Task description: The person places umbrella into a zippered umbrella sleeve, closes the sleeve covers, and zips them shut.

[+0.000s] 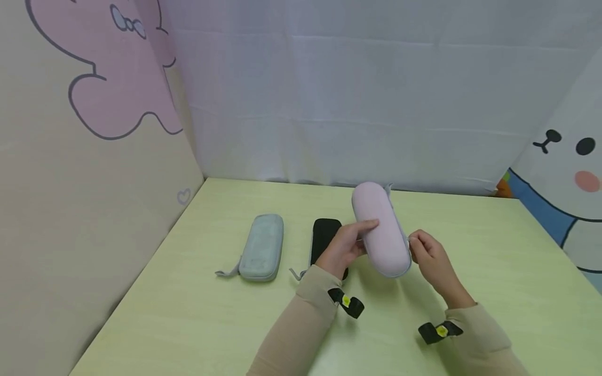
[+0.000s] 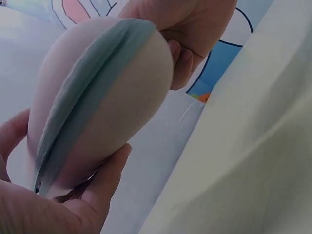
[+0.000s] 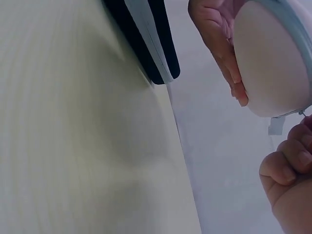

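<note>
A rounded pink zip case [image 1: 378,230] is held up at a tilt above the table. My left hand [image 1: 345,245] grips it from the left, thumb on its upper face and fingers underneath. At its right side my right hand [image 1: 430,258] pinches the small zipper pull [image 3: 302,113], the fingers curled around it. A grey-green zipper band [image 2: 92,83] runs along the case in the left wrist view, and its halves meet there. The far end of the case has a small fabric loop [image 1: 388,188].
Left on the pale yellow-green table [image 1: 188,313] lies a grey-green zip case [image 1: 263,248] with a strap. A black zip case [image 1: 324,232] lies partly hidden behind my left hand. A white cloth wall [image 1: 357,104] stands along the back edge, with printed panels at both sides.
</note>
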Motion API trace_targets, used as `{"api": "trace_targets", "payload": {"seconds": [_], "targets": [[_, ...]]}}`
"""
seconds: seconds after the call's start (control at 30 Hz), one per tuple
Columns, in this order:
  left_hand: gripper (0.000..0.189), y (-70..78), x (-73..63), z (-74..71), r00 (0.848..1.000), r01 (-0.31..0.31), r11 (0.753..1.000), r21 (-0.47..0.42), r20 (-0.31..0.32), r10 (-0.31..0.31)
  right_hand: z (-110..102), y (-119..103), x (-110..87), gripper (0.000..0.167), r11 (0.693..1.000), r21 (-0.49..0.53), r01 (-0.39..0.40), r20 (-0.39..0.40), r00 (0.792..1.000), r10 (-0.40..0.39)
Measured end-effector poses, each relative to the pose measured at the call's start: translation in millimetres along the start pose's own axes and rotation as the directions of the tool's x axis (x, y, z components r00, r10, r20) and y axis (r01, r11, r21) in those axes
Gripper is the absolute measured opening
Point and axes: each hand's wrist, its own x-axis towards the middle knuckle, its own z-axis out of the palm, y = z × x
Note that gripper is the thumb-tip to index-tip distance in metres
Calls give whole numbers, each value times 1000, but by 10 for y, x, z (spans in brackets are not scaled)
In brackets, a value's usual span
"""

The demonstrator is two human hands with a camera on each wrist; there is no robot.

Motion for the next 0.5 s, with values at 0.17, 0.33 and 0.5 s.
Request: {"api": "trace_targets", "payload": {"seconds": [0.17,0.33,0.5], "targets": [[47,7,-22,-22,996,4,1000,15,93,-5,-13,-1,-3,25,999,15,-31,-18,999,32],[51,-20,3,1,1000,-9,1000,-19,-1,9,18,5,5,21,1000,-8,8,-6,1000,-8],[56,-31,30,-7,998,-3,999,-52,-69,-1,49,8,-11,18,992,-100,78,-21,997,-81]]}}
